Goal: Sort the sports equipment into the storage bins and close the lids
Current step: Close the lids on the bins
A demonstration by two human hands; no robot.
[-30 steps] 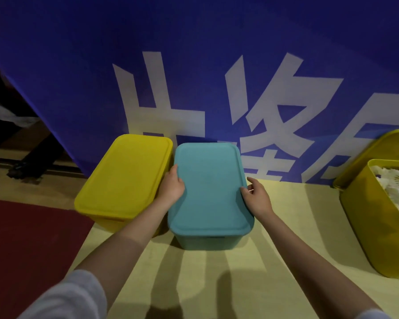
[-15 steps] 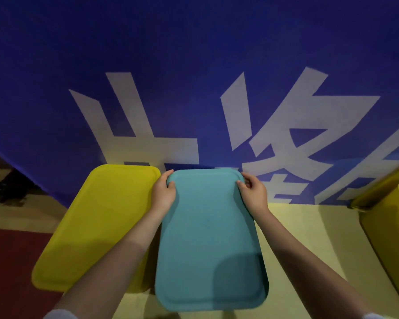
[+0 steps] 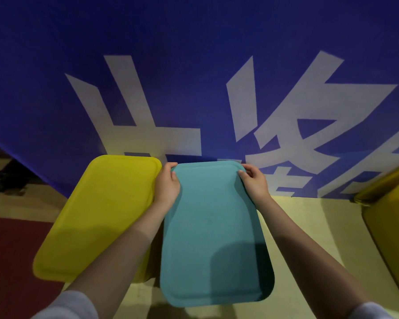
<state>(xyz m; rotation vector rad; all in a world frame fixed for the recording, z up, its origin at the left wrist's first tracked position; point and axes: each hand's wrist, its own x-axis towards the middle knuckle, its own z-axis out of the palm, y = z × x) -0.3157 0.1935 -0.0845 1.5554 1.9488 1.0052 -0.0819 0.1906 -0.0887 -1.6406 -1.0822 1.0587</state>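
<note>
Both hands grip the far corners of the teal lid [image 3: 213,229], just above the middle of the frame. On the left, the left hand [image 3: 167,183] curls its fingers over the lid's upper left corner, thumb lying on the lid's top face. On the right, the right hand [image 3: 253,182] does the same at the upper right corner, its fingers wrapped round the edge and its thumb on top. So each grip is pinching the lid's rim between thumb and fingers.

From those two grips the teal lid stretches down the centre of the frame toward the lower edge, its near end well below the hands and between the two forearms. It covers whatever sits under it; whether it is pressed fully home on a bin I cannot tell.

Just left of it, touching or nearly touching the left hand, lies a yellow lid [image 3: 97,217] closed over its bin, running from centre to lower left. At the right edge stands another yellow bin [image 3: 392,238], with part of its pale rim showing.

All rest on a pale yellow floor [image 3: 304,217], with a red mat [image 3: 12,261] at lower left. Behind rises a blue banner [image 3: 194,65] bearing large white characters.
</note>
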